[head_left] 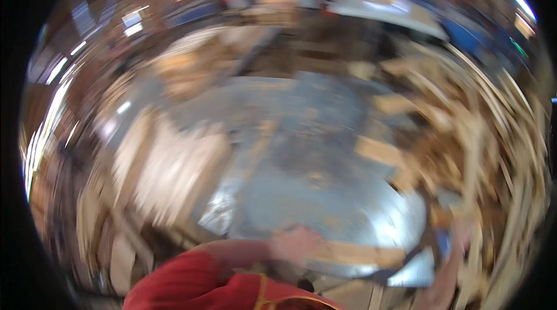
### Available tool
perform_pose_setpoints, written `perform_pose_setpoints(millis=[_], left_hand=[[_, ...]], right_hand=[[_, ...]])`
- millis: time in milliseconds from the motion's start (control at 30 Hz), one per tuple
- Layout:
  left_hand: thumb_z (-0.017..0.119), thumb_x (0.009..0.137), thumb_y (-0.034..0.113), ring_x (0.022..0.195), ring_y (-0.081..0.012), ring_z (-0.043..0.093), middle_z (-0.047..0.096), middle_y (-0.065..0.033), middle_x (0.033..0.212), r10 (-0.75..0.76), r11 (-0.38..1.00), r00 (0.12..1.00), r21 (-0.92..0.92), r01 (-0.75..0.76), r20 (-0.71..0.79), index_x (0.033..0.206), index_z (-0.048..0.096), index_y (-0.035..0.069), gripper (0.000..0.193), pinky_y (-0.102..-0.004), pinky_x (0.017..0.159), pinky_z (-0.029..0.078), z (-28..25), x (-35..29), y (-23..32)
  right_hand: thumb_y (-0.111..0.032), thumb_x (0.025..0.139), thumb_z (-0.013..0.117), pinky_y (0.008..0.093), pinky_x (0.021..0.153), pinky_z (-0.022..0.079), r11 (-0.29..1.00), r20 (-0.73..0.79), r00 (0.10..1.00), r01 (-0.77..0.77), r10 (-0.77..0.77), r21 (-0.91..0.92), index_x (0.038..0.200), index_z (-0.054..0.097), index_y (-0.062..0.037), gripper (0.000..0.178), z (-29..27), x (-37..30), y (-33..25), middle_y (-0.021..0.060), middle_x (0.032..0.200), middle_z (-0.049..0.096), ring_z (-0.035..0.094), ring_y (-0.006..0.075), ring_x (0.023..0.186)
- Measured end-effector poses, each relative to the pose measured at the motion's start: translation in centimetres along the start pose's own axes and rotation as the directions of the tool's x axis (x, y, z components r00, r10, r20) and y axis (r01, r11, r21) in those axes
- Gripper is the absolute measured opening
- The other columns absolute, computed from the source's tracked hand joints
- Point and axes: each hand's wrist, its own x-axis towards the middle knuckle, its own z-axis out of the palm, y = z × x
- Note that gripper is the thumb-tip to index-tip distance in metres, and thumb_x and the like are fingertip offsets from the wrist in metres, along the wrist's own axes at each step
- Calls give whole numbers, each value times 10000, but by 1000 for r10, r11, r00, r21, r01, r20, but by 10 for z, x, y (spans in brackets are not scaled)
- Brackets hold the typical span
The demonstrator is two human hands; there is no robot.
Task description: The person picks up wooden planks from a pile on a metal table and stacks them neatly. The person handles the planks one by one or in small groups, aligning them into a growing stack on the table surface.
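Note:
The whole view is smeared by motion. My left hand (296,244) comes in from a red sleeve at the lower middle and is closed around one end of a flat pale wooden piece (360,254) that points to the right. My right hand (452,263) is a blurred shape at the lower right edge, next to a heap of wood strips; whether it holds anything cannot be made out.
A grey floor or worktop (301,153) fills the middle, with small wood offcuts (378,150) scattered on it. A big pile of pale wood strips (493,153) lies to the right. Stacked light boards (168,171) lie to the left. Benches stand at the back.

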Motion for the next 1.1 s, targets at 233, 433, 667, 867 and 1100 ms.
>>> perform_pose_setpoints(millis=[233, 433, 667, 867, 1100], left_hand=[[763, 727, 325, 1256, -311, 600, 572, -156, 1392, -293, 849, 956, -462, 258, -3, 1533, 493, 156, 867, -471, 964, 514, 36, -81, 11], [755, 763, 304, 1118, -295, 663, 629, -156, 1260, -562, -210, 827, -963, -168, -22, 1603, 454, 170, 902, -393, 940, 540, 109, -150, -14], [849, 743, 206, 1126, -236, 604, 618, -130, 1352, -487, -572, 862, -694, -438, -144, 1602, 428, 125, 960, -394, 889, 516, 101, -215, -55], [753, 893, 353, 1155, -298, 657, 680, -160, 1318, -585, -228, 802, -924, -307, -122, 1268, 661, 81, 472, -436, 993, 541, 161, -309, -108], [748, 867, 500, 1319, -415, 558, 594, -219, 1405, -893, 407, 94, -698, 589, -441, 1442, 549, 23, 774, -506, 1159, 414, 129, -394, -156]], right_hand=[[-431, 956, 669, 415, 1190, 400, 872, 279, 829, 433, -485, 229, 1540, 451, 44, 784, 139, -202, -205, 231, 1520, 547, 525, 334, 1396], [-443, 1062, 526, 417, 1150, 427, 858, 770, 387, 307, -508, 411, 1507, 493, 63, 675, 192, -405, -271, 269, 1477, 578, 556, 349, 1350], [-418, 1119, 465, 420, 1141, 436, 821, 963, 73, -509, -259, 260, 1480, 555, 28, 580, 220, -487, -364, 280, 1465, 588, 558, 372, 1336], [-409, 1112, 425, 530, 1137, 481, 588, 947, -105, -803, -303, 99, 1505, 479, -12, 560, 271, -538, -428, 200, 1465, 567, 583, 387, 1298], [-165, 953, 704, 382, 927, 558, 791, 932, 103, -502, -346, 349, 1446, 501, -37, 549, 322, -662, -545, 139, 1201, 674, 670, 281, 1078]])
